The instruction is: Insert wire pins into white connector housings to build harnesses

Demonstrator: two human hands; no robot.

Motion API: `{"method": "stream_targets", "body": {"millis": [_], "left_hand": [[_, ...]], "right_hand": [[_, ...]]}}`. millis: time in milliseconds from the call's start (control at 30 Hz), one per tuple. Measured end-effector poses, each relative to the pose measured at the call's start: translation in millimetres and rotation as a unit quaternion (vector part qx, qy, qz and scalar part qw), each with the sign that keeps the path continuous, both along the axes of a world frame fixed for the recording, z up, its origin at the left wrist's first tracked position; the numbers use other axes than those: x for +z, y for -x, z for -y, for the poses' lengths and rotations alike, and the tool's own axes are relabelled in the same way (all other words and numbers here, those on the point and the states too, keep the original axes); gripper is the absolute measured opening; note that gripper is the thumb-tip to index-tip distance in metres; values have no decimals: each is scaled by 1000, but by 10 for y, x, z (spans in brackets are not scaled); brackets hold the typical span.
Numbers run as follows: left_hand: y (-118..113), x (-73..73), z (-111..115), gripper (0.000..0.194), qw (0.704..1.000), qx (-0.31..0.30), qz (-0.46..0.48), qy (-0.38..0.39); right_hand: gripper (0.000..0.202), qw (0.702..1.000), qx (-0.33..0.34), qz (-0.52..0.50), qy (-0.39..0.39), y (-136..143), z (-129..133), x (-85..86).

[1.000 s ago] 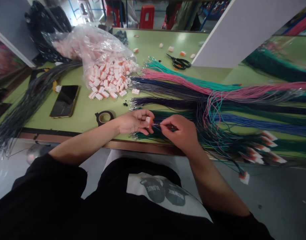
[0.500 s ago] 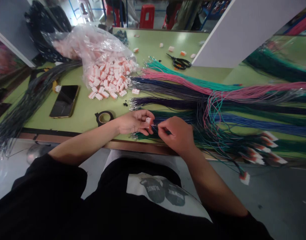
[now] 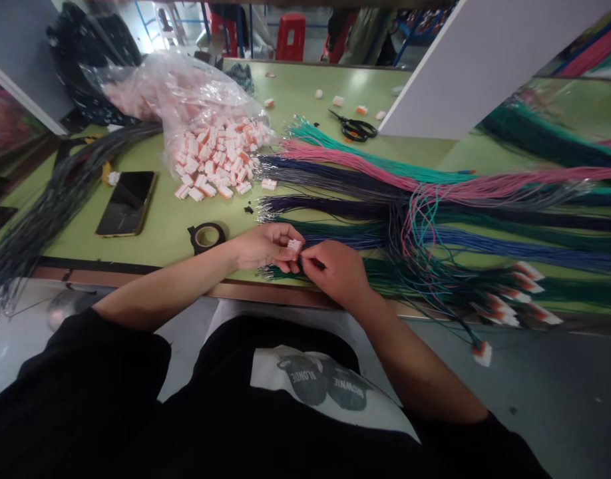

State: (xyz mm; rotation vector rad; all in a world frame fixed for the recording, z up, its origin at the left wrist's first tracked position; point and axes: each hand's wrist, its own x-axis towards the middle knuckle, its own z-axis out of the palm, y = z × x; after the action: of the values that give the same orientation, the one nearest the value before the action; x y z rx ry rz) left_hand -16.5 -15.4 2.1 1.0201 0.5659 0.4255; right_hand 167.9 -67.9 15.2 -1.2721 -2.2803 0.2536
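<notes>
Pinched in my left hand [image 3: 268, 247] is a small white and orange connector [image 3: 294, 246]. My right hand [image 3: 338, 269] is closed in a pinch right beside it, around a thin wire that is barely visible at the fingertips. Behind and right of my hands lie bundles of wires: pink [image 3: 365, 166], teal [image 3: 335, 148] and blue [image 3: 485, 243] among them. A heap of loose connectors [image 3: 215, 156] spills from a clear plastic bag [image 3: 186, 86]. Several finished-looking connectors with dark wires [image 3: 505, 309] lie at the table's right front edge.
Black tape [image 3: 207, 237] and a phone [image 3: 126, 203] lie left of my hands. Black scissors [image 3: 355, 128] are near the white upright panel [image 3: 450, 73]. Grey wires [image 3: 60, 199] hang over the left edge of the green table [image 3: 176, 246]. A red stool [image 3: 290, 38] stands beyond.
My right hand has moved left, closer to the connector in my left hand. The light wire end seen between the hands before no longer shows.
</notes>
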Motion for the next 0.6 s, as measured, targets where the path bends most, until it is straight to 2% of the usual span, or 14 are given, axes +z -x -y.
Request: {"method": "stream_targets", "body": {"millis": [100,167,233,333,467,600], "left_hand": [[-12,57,32,33,999,-31,-19,0],[-14,87,43,33,998,-52,-22,-2],[-9,102,41,33,998,-64,-20,-5],[5,102,25,32,998,-68,-16,-7],[13,84,3,33,997,-73,-11,-2],[6,56,-18,34,998,-66,0,10]], "right_hand": [[16,988,46,-36,143,-231,-236,205],[12,994,-36,-34,101,-372,-489,279],[7,990,-125,28,59,-441,-738,269],[17,980,-164,92,69,-429,-953,170],[19,978,-193,-40,74,-442,-956,124],[14,948,-266,-166,51,-566,-956,177]]}}
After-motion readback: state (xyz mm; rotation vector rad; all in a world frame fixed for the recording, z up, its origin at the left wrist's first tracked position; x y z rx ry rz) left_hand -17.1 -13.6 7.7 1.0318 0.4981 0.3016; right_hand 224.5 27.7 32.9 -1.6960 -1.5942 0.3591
